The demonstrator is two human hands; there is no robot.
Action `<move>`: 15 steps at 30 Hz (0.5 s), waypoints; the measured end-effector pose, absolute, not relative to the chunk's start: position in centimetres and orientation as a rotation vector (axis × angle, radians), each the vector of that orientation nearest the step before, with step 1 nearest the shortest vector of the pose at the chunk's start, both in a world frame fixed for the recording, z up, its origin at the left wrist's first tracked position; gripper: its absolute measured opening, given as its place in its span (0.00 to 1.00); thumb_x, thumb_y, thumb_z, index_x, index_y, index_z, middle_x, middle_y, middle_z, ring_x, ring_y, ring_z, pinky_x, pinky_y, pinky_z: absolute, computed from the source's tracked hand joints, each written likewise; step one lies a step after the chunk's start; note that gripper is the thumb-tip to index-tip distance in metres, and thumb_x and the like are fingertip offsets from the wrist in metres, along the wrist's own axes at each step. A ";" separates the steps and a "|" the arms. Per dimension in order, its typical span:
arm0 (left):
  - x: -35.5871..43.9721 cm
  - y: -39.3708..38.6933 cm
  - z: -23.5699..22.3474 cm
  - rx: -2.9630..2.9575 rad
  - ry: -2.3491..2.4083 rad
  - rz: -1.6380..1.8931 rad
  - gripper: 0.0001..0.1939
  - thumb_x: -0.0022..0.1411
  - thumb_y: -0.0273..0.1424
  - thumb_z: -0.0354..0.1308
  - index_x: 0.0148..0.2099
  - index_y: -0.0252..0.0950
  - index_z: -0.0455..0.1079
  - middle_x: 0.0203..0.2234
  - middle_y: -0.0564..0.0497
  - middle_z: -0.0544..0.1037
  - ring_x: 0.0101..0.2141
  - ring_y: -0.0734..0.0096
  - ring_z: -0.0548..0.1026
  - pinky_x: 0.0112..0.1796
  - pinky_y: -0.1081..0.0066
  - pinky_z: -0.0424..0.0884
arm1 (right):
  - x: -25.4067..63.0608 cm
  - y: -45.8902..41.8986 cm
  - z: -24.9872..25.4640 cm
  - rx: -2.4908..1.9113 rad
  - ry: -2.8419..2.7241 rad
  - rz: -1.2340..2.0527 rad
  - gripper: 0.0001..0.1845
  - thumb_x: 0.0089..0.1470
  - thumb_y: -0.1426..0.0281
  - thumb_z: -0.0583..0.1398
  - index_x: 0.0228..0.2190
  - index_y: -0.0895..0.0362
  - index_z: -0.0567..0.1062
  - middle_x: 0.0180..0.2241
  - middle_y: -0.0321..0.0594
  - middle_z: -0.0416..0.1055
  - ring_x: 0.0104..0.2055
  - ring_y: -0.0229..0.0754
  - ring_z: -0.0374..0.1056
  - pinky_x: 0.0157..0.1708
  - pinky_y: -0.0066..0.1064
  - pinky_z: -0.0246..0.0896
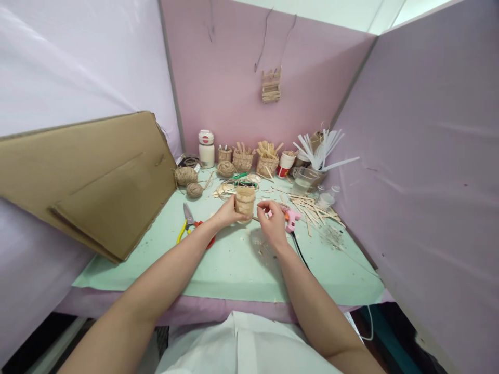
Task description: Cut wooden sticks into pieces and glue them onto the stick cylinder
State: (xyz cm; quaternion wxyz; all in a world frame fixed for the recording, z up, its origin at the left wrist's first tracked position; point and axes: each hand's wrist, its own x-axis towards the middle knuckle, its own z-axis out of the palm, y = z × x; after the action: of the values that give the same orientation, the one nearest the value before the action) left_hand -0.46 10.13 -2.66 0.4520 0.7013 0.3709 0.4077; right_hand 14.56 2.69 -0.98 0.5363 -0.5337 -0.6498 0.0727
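My left hand is wrapped round the left side of a small tan cup, which is held upright over the table and has a cord-like band near its upper part. Just right of the cup is my right hand, its thumb and fingertips pinched together; whatever they hold, if anything, is too small to make out. A pink glue gun lies behind and right of my right hand, its black cable running toward me. Left of the cup, pruning shears with yellow and red handles lie partly behind my left wrist.
A large cardboard sheet leans at the left. Twine balls, a white jar and stick-filled baskets line the back. Loose wooden sticks and a clear plastic cup are at the right. Pink-purple partitions enclose the table.
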 end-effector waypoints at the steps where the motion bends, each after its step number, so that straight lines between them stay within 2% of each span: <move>1: -0.5 10.1 -2.7 1.766 0.929 0.998 0.40 0.34 0.29 0.69 0.52 0.31 0.60 0.49 0.41 0.70 0.49 0.58 0.69 0.49 0.62 0.64 | 14.6 2.2 -1.0 -1.270 -1.612 0.212 0.05 0.50 0.73 0.55 0.28 0.56 0.71 0.28 0.36 0.69 0.32 0.39 0.62 0.35 0.31 0.54; 4: -0.7 10.1 -2.8 1.831 0.995 0.986 0.41 0.34 0.29 0.69 0.53 0.31 0.59 0.49 0.42 0.69 0.50 0.57 0.67 0.50 0.62 0.62 | 14.4 0.8 -1.3 -1.384 -1.881 0.270 0.04 0.48 0.73 0.58 0.26 0.54 0.74 0.27 0.34 0.71 0.33 0.39 0.64 0.35 0.32 0.50; 9: -0.8 10.1 -3.0 1.876 0.982 0.965 0.44 0.33 0.29 0.69 0.54 0.31 0.57 0.50 0.42 0.68 0.51 0.56 0.66 0.51 0.61 0.61 | 13.3 -0.2 -2.3 -1.597 -2.112 0.161 0.07 0.49 0.75 0.59 0.25 0.53 0.76 0.31 0.38 0.72 0.39 0.44 0.64 0.36 0.35 0.46; 15: -2.0 10.1 -2.2 1.818 0.942 0.854 0.45 0.30 0.31 0.71 0.53 0.32 0.59 0.50 0.41 0.68 0.51 0.54 0.66 0.51 0.60 0.61 | 12.0 -0.1 -3.3 -1.636 -2.135 0.096 0.09 0.49 0.76 0.58 0.21 0.54 0.75 0.28 0.42 0.72 0.37 0.47 0.62 0.35 0.37 0.45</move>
State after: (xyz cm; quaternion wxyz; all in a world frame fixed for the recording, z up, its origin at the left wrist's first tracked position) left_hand -1.96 10.08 -2.24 0.4452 0.7338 0.3800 0.3448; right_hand 12.03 -0.12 -3.34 0.2233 -0.5924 -0.7733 0.0348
